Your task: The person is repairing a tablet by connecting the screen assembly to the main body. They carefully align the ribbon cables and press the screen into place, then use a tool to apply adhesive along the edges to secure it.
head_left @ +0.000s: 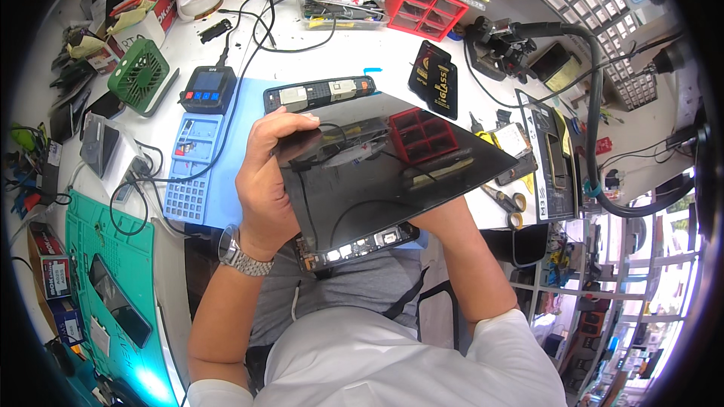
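My left hand (264, 181), with a metal watch at its wrist, grips the left edge of a dismantled tablet. Its glossy black screen panel (369, 188) is lifted at a tilt, reflecting red drawers and cables. Below the panel's lower edge shows the tablet body (354, 251) with exposed electronic parts. My right hand (434, 218) is under the right side of the panel, its fingers hidden. Just beyond the panel lies a narrow black part (317, 92) with pale pieces on it, on a light blue mat (249, 98).
Around them are a phone-shaped black item (434, 79), scissors (509, 207), a microscope stand (494, 49), red drawers (422, 7), a green fan (138, 77), a small device (207, 90), a blue organizer (192, 151), a teal mat (105, 241) and loose cables.
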`<state>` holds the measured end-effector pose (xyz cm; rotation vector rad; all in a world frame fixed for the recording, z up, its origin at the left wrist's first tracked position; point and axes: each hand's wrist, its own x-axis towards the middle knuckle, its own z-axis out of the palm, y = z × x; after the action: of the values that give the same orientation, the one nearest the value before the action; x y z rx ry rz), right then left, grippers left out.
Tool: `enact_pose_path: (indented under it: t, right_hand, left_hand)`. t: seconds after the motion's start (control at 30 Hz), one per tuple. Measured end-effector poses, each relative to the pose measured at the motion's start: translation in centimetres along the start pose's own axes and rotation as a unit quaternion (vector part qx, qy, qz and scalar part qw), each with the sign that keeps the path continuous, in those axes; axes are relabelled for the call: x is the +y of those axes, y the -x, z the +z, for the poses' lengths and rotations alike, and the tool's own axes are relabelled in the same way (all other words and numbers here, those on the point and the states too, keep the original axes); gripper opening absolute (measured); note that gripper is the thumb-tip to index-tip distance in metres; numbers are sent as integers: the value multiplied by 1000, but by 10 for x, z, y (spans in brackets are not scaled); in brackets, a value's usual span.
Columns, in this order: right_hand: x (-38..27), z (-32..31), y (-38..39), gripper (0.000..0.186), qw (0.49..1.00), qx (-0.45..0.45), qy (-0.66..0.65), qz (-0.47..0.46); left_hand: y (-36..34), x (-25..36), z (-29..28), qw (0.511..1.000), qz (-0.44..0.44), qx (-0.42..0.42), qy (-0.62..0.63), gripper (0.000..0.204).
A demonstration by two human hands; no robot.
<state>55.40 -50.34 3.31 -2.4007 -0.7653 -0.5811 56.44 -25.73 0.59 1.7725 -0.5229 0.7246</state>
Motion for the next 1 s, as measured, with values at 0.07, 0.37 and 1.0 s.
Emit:
enact_pose_path:
  t: [0.07,0.37,1.0]
  right_hand:
    - [-1,-1,0,32,1000,2,4,-2]
    - [-2,0,2,34,1000,1,6,-12]
    - [10,-19,1,39,881,-5,-326,343]
  left_hand:
    - [0,0,0,1000,0,-1,0,55]
    - [-1,0,1,1000,10,3,-6,54]
    - [1,-1,0,1000,-5,1,-5,32]
